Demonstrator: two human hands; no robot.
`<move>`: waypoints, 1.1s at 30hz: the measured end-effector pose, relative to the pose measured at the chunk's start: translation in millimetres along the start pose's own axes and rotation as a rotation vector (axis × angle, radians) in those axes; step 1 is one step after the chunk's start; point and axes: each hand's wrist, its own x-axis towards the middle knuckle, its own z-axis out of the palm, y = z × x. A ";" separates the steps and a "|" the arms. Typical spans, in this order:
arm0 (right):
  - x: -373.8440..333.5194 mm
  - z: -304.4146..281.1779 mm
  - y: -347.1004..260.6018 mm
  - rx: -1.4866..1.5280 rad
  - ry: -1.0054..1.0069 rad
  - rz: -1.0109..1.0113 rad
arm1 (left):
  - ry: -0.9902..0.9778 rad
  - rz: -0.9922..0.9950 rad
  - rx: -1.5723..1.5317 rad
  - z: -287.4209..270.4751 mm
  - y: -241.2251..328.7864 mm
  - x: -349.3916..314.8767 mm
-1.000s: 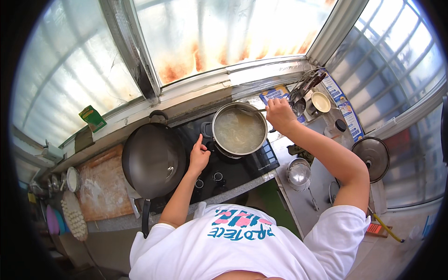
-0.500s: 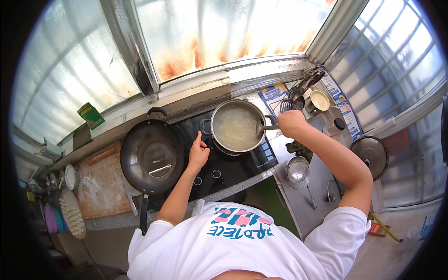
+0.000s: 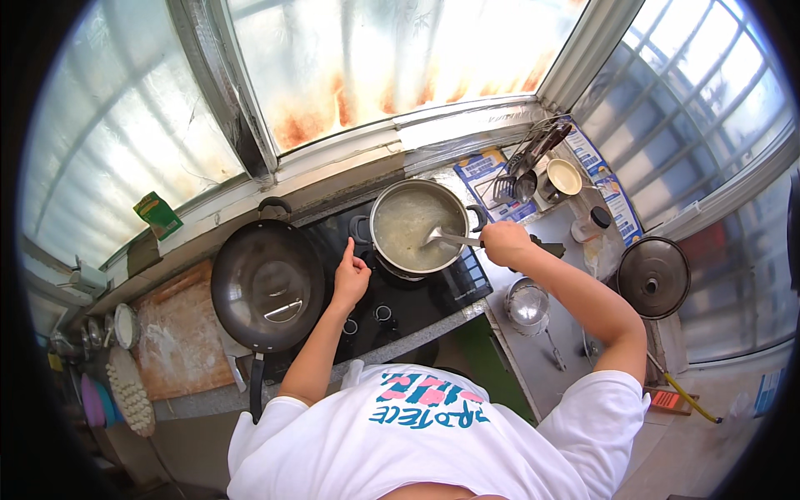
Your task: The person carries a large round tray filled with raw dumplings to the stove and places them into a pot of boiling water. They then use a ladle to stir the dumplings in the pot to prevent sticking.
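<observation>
My right hand [image 3: 506, 242] is closed around the handle of a metal spatula [image 3: 454, 239], whose head dips into the cloudy pale liquid. That liquid fills much of a steel pot [image 3: 379, 242] with dark side handles, standing on the black cooktop [image 3: 400, 310]. Beside the pot's left handle [image 3: 357, 230] is my left hand [image 3: 352, 279], index finger stretched toward it and the other fingers loosely curled. Nothing shows in that hand; whether the fingertip touches the handle I cannot tell.
Left of the pot sits a large dark wok [image 3: 267, 283], its long handle toward me. Farther left lies a floured wooden board [image 3: 179, 333] with a knife beside it. On the right are a wire strainer [image 3: 527, 307], a cream cup [image 3: 562, 178], a jar [image 3: 590, 223] and a pot lid [image 3: 654, 279].
My right hand has moved nearer and slightly left, and the spatula's head has swept from the pot's right side toward its middle. My left hand stays beside the handle.
</observation>
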 end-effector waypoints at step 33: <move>15.5 -43.3 -11.7 -0.627 0.751 -0.332 | -0.017 0.001 0.010 1.2 2.3 -2.9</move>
